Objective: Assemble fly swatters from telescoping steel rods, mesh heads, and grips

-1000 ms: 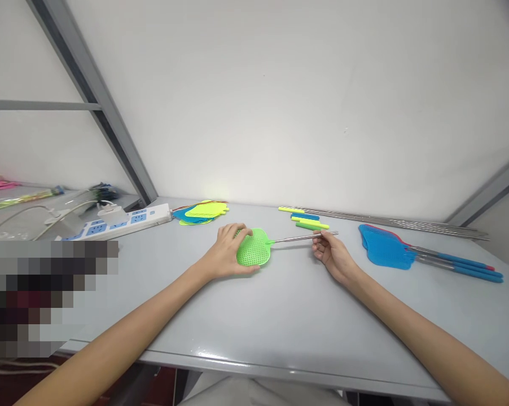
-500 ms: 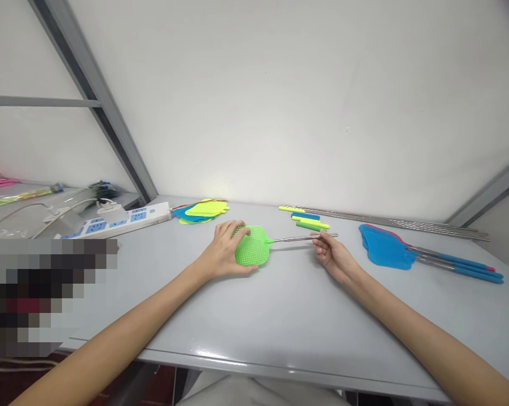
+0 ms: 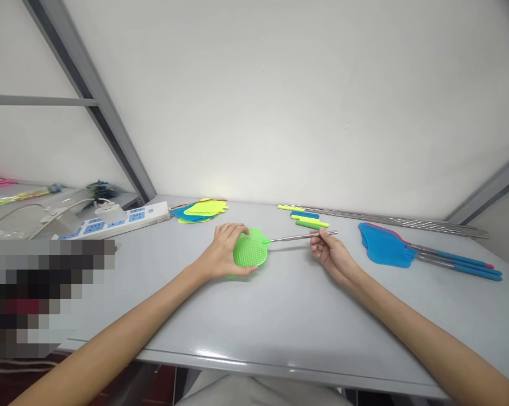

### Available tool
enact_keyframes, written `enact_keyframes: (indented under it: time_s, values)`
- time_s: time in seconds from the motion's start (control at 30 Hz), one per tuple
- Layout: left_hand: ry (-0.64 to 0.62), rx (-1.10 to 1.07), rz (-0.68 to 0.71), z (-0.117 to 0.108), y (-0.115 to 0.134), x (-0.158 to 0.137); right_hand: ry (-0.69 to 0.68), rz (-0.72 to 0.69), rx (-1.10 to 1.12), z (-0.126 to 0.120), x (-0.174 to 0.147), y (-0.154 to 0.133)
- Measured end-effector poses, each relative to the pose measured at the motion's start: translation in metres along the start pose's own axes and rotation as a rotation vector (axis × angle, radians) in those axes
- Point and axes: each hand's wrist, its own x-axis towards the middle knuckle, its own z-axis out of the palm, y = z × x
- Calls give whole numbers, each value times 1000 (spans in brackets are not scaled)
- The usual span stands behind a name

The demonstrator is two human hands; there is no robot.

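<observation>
A bright green fly swatter head (image 3: pixel 251 249) with a perforated face is gripped along its left part by my left hand (image 3: pixel 224 252), thumb below and fingers above. A thin metal rod (image 3: pixel 297 237) runs from the head's narrow neck to the right. Near its free right end, my right hand (image 3: pixel 331 252) pinches the rod between thumb and fingers, the other fingers curled. Just behind that hand lie several coloured handle grips (image 3: pixel 307 221), yellow, blue and green. My left hand hides part of the green head.
Behind the hands, yellow and blue swatter heads (image 3: pixel 203 208) are piled. Several metal rods (image 3: pixel 390 220) lie along the wall. Blue swatters with handles (image 3: pixel 387 245) are stacked at right. A white power strip (image 3: pixel 123 221) with plugged-in cables sits at left, beside a blurred-out area.
The green swatter head has tilted slightly, its lower left edge now showing below my left hand. The rod's right end has risen a little. Both hands keep their hold.
</observation>
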Motion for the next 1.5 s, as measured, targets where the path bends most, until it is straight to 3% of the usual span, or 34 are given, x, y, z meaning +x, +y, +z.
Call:
enact_keyframes:
  time_s: [0.47, 0.87, 1.2, 1.5]
  values:
    - [-146, -176, -163, 1, 2, -4, -96, -49, -76, -2, 2, -6]
    - [-217, -245, -165, 3, 5, 0, -61, -20, -34, 3, -1, -17]
    - [-381, -67, 18, 6, 5, 1, 40, 29, -64, -6, 4, -5]
    - [-321, 1, 141, 6, 30, 0, 60, 25, -32, -4, 4, -3]
